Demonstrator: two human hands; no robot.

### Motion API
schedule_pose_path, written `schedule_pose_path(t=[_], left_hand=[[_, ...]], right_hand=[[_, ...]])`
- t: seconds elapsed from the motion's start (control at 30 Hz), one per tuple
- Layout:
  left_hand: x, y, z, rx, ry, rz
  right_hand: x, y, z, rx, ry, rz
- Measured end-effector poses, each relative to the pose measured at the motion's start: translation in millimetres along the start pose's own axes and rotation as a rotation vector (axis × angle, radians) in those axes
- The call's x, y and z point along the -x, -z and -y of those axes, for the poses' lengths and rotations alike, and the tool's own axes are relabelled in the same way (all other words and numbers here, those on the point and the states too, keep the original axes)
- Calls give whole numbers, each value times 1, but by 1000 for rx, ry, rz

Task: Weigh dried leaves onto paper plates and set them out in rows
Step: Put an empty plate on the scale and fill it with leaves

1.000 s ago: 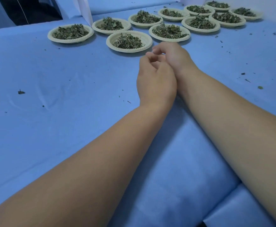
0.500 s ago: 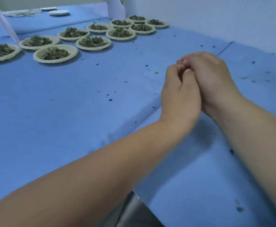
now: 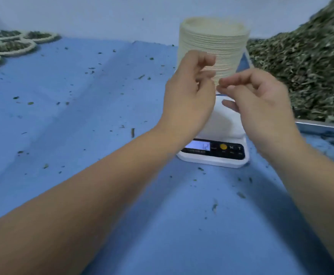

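A tall stack of cream paper plates stands behind a white digital scale whose display is lit. My left hand and my right hand hover side by side above the scale platform, in front of the stack, fingers loosely curled and holding nothing. A big heap of dried green leaves fills the right side. Several filled plates lie in rows at the far left on the blue cloth. The picture is blurred by motion.
Leaf crumbs are scattered over the blue table cover. A metal tray edge runs under the leaf heap on the right. A pale wall rises behind the table.
The view has swung right from the rows of filled plates to the scale, plate stack and leaf heap. My two hands, clasped together before, have come apart.
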State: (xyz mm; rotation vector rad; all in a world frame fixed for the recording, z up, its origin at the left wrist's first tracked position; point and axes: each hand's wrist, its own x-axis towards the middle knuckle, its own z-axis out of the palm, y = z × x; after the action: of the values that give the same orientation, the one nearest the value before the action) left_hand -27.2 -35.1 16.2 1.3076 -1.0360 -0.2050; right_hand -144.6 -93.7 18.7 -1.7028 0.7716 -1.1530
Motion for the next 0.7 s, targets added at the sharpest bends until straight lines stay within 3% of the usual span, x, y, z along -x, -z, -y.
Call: schedule_pose_path(t=[0.17, 0.4, 0.57, 0.7], left_hand=[[-46, -22, 7, -407, -306, 117], [-108, -32, 7, -1010, -508, 274], [-124, -31, -8, -1273, -541, 278], [-128, -35, -13, -1366, -536, 388]], right_hand=[[-1, 53, -37, 291, 118, -109], [-7, 58, -48, 528, 204, -89], [-6, 55, -47, 558, 229, -42], [-5, 54, -48, 537, 224, -27]])
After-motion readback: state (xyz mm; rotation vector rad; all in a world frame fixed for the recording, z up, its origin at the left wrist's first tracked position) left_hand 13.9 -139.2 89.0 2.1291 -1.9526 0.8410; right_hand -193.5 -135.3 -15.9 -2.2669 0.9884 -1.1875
